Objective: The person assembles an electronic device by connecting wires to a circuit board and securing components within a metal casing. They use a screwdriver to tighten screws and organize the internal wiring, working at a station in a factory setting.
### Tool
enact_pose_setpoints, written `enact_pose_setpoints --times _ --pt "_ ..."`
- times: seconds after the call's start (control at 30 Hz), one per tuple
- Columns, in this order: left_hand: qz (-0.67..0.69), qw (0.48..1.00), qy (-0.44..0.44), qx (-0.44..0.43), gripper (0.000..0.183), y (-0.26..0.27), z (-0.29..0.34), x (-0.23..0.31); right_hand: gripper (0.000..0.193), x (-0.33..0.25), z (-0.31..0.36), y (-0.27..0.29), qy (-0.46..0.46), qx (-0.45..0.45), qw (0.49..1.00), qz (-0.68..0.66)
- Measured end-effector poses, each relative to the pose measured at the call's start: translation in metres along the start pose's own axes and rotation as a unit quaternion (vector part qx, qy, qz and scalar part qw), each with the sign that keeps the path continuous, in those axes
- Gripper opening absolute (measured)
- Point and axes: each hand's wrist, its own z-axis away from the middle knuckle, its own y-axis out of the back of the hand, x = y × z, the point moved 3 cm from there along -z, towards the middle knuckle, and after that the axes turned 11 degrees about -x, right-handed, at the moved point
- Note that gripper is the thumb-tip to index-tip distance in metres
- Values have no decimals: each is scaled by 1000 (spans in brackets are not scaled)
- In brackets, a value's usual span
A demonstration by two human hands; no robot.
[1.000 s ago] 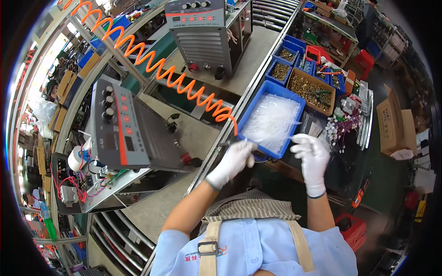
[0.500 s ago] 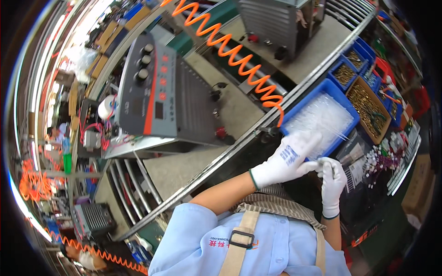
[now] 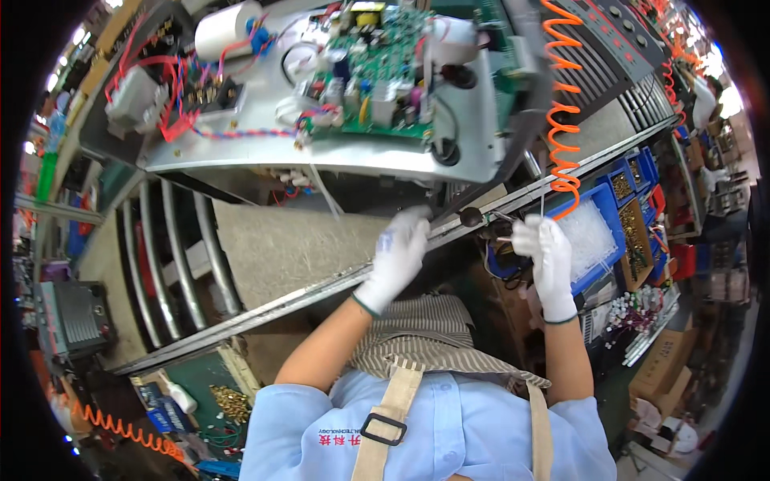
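White strip (image 3: 326, 192), apparently attached, hangs below opened chassis (image 3: 345, 151); circuit board (image 3: 385, 72) exposed. Left hand (image 3: 401, 252): blurred, grip cannot be told. Right hand (image 3: 549, 252): pinches second strip (image 3: 542, 196), not yet on chassis. Blue bin (image 3: 612, 212) beside it: amply stocked.

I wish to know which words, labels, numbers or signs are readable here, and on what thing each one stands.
Shirt: red lettering, not copied out here.
Left hand: blue print, too blurred to read.
Carton: dark print, too small to read.
Machine panel: red markings, too small to read.
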Motion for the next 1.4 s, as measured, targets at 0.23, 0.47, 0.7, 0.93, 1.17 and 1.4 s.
enact_pose_setpoints --times 0.23,0.47,0.7,0.93,1.17,1.4 --pt "-156 977 55 -134 33 -25 -95 -60 20 32 -81 -78 71 -39 964 253" --pt "110 980 156 -55 24 -24 -113 -54 18 39 -84 -86 70 -129 983 -107" --pt "59 992 68 -85 33 -32 -128 -60 17 33 -84 -83 59 -167 979 -102" --pt "90 996 20 9 29 -53 -134 -123 12 27 -82 -91 15 -163 980 -115" --pt "78 991 106 -9 41 -22 -95 -52 7 43 -85 -81 40 -147 979 -136" --pt "-9 994 83 -65 41 -21 -95 -66 15 52 -87 -70 48 -165 985 2"
